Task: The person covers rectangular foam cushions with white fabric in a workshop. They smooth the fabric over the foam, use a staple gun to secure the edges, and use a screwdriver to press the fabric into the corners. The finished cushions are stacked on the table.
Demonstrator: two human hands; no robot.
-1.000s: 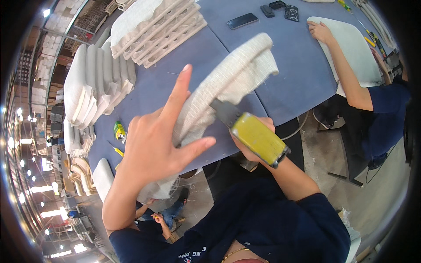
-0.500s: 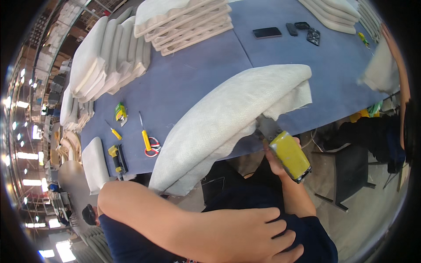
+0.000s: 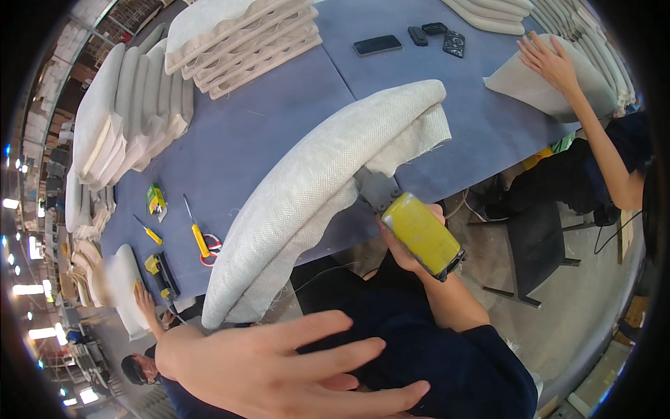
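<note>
Lying across the table's front edge is a long curved seat panel (image 3: 328,146) wrapped in light grey woven fabric, its loose, frayed border hanging toward me. My right hand (image 3: 399,253) grips a yellow-bodied staple gun (image 3: 426,234) below the panel. The gun's dark nose meets the fabric's loose border; its tip is hidden there. Close in front of me, my left hand (image 3: 293,366) is raised with fingers spread, holding nothing, apart from the panel in depth as far as I can tell.
Stacked covered panels (image 3: 244,45) stand on the blue table (image 3: 272,119). Left are a yellow-handled screwdriver (image 3: 199,241), scissors (image 3: 211,253) and another staple gun (image 3: 162,279). A phone (image 3: 377,45) lies far off. One co-worker's hand (image 3: 548,61) touches a fabric piece; another person (image 3: 143,366) is lower left.
My left hand has moved left and its fingers have spread. The whole view has shifted. The right-hand co-worker's fabric piece now lies on the table; a hand appears on the panel at left.
</note>
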